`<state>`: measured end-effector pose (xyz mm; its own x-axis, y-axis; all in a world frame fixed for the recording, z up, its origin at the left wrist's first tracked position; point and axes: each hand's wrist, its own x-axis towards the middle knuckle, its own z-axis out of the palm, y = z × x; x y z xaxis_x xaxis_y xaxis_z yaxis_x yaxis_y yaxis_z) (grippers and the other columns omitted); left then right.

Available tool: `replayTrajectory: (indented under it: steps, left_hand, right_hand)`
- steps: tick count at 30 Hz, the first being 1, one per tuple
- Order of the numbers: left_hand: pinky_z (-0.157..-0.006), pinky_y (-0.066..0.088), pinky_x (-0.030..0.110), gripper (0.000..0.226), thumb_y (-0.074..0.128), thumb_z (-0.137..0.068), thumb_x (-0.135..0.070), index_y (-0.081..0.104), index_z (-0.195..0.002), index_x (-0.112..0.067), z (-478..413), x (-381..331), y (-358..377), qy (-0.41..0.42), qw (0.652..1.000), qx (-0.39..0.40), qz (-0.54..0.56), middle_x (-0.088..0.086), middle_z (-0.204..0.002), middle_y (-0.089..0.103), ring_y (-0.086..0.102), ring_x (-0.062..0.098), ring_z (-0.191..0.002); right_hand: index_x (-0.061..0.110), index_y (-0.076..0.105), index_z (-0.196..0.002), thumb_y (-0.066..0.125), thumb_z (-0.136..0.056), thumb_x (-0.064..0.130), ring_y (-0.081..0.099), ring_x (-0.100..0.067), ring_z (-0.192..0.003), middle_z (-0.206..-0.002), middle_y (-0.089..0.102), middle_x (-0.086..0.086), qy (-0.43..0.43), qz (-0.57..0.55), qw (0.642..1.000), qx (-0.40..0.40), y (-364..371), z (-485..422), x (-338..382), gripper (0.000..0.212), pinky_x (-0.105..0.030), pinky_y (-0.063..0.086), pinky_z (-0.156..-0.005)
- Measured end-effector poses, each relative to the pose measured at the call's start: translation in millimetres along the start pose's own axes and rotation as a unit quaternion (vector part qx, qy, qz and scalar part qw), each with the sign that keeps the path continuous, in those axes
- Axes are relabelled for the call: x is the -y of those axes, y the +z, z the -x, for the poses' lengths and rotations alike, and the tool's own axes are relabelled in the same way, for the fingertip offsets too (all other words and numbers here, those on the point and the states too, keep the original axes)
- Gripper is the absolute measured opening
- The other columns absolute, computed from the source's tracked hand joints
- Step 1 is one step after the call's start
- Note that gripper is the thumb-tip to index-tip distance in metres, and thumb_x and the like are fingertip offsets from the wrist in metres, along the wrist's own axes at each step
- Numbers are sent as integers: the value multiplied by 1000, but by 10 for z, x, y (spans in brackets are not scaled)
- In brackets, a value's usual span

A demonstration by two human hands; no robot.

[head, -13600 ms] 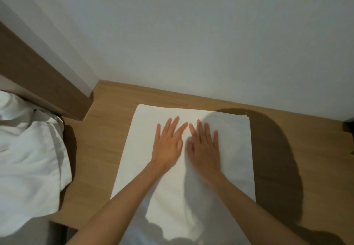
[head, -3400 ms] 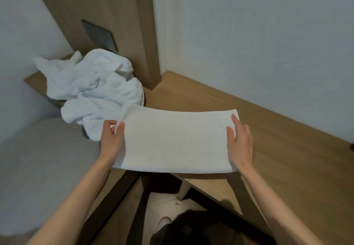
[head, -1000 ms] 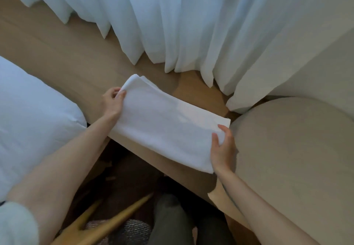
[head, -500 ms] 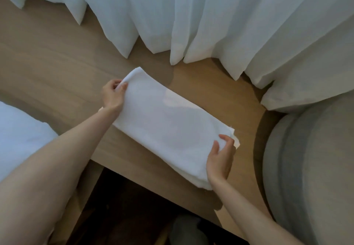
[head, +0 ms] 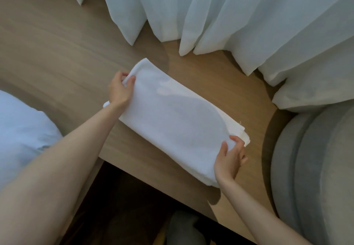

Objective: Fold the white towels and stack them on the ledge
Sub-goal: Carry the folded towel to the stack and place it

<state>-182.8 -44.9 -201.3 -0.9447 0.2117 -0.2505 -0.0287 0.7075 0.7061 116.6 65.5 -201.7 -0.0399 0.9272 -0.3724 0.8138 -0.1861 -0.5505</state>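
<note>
Towel (head: 172, 122): folded, lying askew on the ledge (head: 57, 43) at its front edge
Left hand (head: 120, 89): pinches its far end
Right hand (head: 228, 160): grips its near end

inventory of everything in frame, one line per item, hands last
towel: 1 folded bundle, white, diagonal across the ledge, held at both ends
ledge: 1, light brown wood, spans the middle of the view
curtain: 1, sheer white, hangs along the top, hem down at the ledge
pillow: 1, white, left edge
padded seat: 1, grey, right edge beside the ledge
left hand: 1, bare, pinches the towel's far end
right hand: 1, bare, grips the towel's near end
</note>
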Motion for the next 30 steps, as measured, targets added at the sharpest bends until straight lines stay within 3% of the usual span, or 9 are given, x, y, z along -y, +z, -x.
replayTrajectory:
  steps: [4, 7, 9, 14, 19, 22, 24, 28, 30]
  left_hand:
    - [-76, 35, 23, 29, 54, -94, -29, 59, -112, -7, 43, 97, -96, -37, 999, -27, 9, 9, -103, 61, 55, 23, -100]
    - [-95, 40, 35, 33, 51, -95, -28, 59, -116, -3, -1, 82, -163, -16, 998, -35, -46, 16, -120, 57, 51, 30, -113]
    - [-99, 37, 42, 32, 51, -95, -29, 60, -113, -5, -18, 30, -182, 4, 997, -47, -69, 15, -121, 54, 48, 30, -115]
    - [-70, 33, 29, 18, 43, -97, -37, 49, -101, -20, 8, -130, -163, 34, 999, -14, -4, -3, -94, 56, 50, 16, -84]
    - [-71, 35, 31, 24, 43, -96, -39, 52, -104, -18, -129, -207, -99, 27, 1000, -13, -1, -3, -88, 54, 50, 20, -83]
    - [-74, 35, 30, 26, 40, -98, -33, 53, -113, -15, -124, -174, -21, 4, 1000, 15, -11, 3, -98, 57, 51, 22, -91]
    - [-86, 36, 35, 30, 39, -100, -27, 50, -125, -15, -103, -178, 14, 26, 997, 17, -64, 9, -116, 57, 50, 26, -106]
    - [-107, 18, 43, 47, 43, -98, -18, 34, -144, -21, 82, -213, -37, 80, 972, -12, -220, 12, -143, 31, 29, 29, -129]
    - [-110, 11, 47, 49, 42, -99, -21, 30, -146, -21, 271, -238, -111, 111, 950, 41, -289, 13, -152, 20, 18, 30, -138]
  right_hand:
    - [31, 46, -110, 49, -97, 20, 40, -14, -115, -127, 47, 4, -47, -49, 997, 27, -51, -289, 234, 17, -26, 38, -90]
    - [25, 51, -107, 52, -95, 13, 44, -8, -108, -119, 50, 7, -53, -115, 991, 44, -83, -581, 515, 18, -9, 31, -76]
    - [26, 52, -104, 54, -94, 13, 45, -6, -106, -116, 50, 10, -54, -135, 989, 21, -112, -647, 638, 17, -13, 33, -80]
    - [25, 44, -97, 52, -95, 16, 49, -10, -98, -104, 49, 8, -43, -170, 984, -20, -190, -519, 615, 12, -14, 35, -72]
    - [25, 44, -96, 52, -95, 19, 49, -9, -95, -103, 50, 7, -83, -145, 985, -33, -179, -561, 576, 9, -16, 35, -72]
    - [23, 44, -98, 48, -96, 16, 49, -14, -97, -102, 47, 7, -57, -85, 995, -14, -118, -582, 421, 9, -24, 35, -75]
    - [21, 47, -101, 48, -96, 13, 45, -13, -102, -110, 45, 4, -68, -35, 997, -7, -88, -582, 363, 9, -25, 32, -78]
    - [16, 56, -111, 55, -92, 9, 34, -21, -123, -133, 39, -5, -87, 58, 995, -6, -174, -538, 402, 20, -23, 27, -89]
    - [16, 56, -121, 54, -93, 10, 33, -23, -125, -137, 41, -6, -125, 98, 987, 10, -308, -461, 455, 29, -23, 26, -91]
